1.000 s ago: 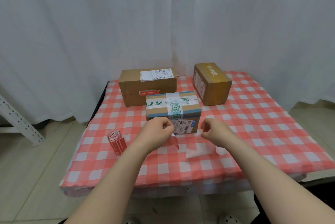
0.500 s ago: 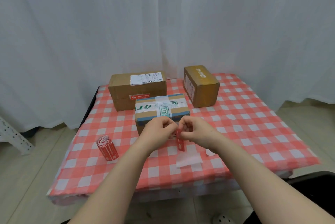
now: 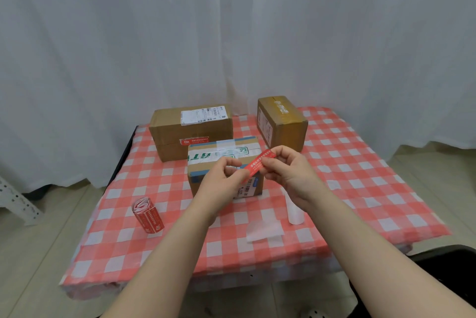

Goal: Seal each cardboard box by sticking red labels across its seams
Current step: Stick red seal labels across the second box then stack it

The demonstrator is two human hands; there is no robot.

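**Item:** red label (image 3: pixel 260 163), one strip, off its backing.
**Location:** in the air over the front top edge of the nearest box (image 3: pixel 219 156), slanting up to the right.
**Held by:** my left grip (image 3: pixel 221 181) pinches the lower end and my right grip (image 3: pixel 288 170) the upper end, both closed on it.
**Handling (my judgement):** almost weightless, limp and sticky underneath. It is likely to curl and cling to itself or to my fingertips. Hold it by the very ends only and keep it taut.
**Stock:** label roll (image 3: pixel 148 216) at the left of the tabletop (image 3: pixel 360 163). Spent backing paper (image 3: pixel 262 231) lies near the front edge.
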